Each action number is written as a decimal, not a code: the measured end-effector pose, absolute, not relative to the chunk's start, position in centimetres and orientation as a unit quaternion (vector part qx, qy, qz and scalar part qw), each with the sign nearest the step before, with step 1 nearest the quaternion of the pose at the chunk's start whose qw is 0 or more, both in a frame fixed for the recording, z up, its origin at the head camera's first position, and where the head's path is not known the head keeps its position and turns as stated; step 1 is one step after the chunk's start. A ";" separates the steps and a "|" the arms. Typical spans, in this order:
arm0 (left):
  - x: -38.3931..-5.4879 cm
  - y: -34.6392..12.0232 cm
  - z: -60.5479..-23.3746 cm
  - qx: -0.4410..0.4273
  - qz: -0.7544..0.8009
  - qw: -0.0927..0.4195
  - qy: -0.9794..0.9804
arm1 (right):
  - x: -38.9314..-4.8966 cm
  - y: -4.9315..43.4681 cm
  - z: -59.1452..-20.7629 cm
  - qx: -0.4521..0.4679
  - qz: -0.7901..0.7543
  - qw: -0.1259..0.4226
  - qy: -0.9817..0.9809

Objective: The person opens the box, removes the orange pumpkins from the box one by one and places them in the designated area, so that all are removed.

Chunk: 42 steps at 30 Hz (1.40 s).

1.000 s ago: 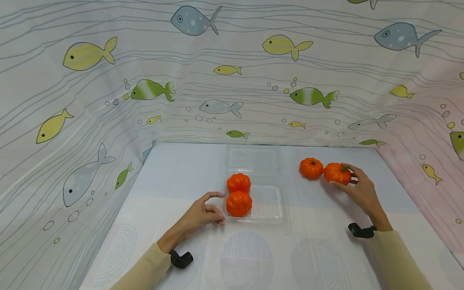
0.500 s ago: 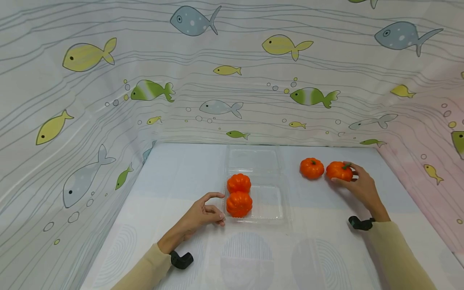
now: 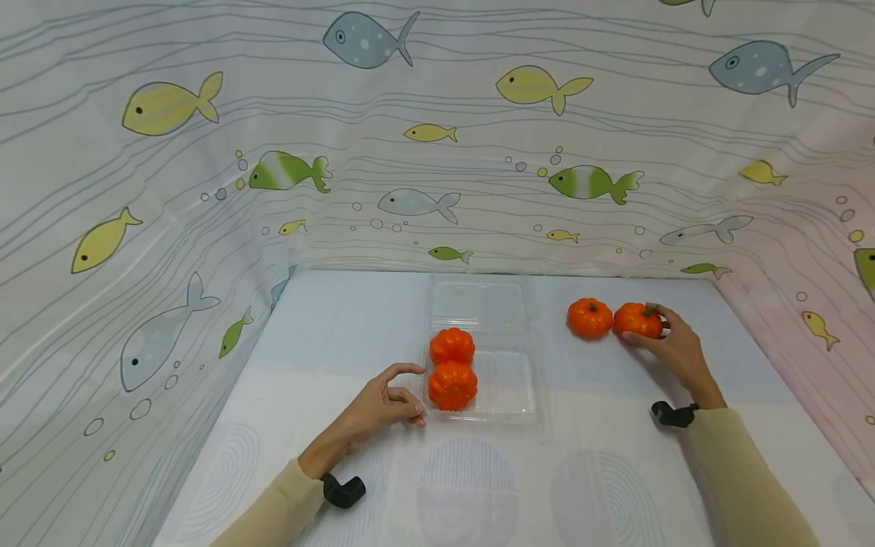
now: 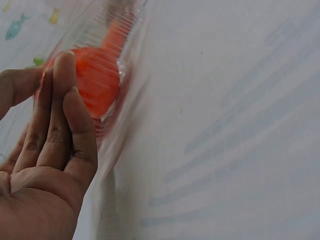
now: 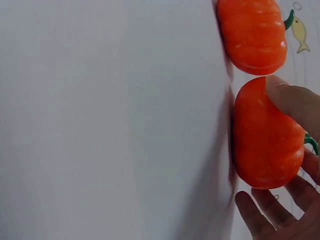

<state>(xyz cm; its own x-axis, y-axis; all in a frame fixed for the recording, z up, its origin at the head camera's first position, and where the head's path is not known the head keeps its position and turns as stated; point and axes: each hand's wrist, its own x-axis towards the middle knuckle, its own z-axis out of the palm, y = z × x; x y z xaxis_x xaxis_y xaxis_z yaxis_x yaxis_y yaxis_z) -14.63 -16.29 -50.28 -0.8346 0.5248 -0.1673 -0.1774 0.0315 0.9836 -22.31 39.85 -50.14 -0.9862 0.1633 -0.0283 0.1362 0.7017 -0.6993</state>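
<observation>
Four-lobed detail aside, two orange toy pumpkins, a nearer pumpkin (image 3: 453, 386) and a farther pumpkin (image 3: 452, 346), lie in the left half of a clear plastic clamshell box (image 3: 506, 384). My left hand (image 3: 383, 401) is at the box's left side, its fingertips against the wall. In the left wrist view those fingers (image 4: 45, 130) look fairly straight. My right hand (image 3: 677, 351) holds another toy pumpkin (image 3: 637, 321) with a green stem, thumb on the near side and fingers round the right. Beside it stands one more pumpkin (image 3: 590, 318), a narrow gap between them.
The box's clear lid (image 3: 480, 300) lies folded back behind it. A white patterned cloth covers the table (image 3: 328, 319). Curtains (image 3: 437, 99) with printed fish stand at the back and both sides.
My right hand and its pumpkin have shifted slightly toward the back of the table. The left hand, the box and the other pumpkins have stayed in place.
</observation>
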 end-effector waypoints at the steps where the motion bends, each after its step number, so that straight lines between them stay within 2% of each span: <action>1: -14.6 -16.3 -50.3 0.130 0.684 0.257 0.670 | -22.3 39.8 -50.1 -0.082 0.377 0.016 -0.922; 15: -14.6 -16.2 -50.3 0.130 0.687 0.257 0.667 | -22.7 39.3 -49.1 -0.088 0.383 -0.021 -0.919; 27: -14.8 -16.2 -50.4 0.134 0.688 0.253 0.666 | -21.8 38.5 -46.9 -0.057 0.342 0.080 -0.934; 42: -14.7 -16.2 -50.3 0.136 0.686 0.252 0.669 | -20.1 33.6 -43.8 -0.015 0.367 0.092 -0.925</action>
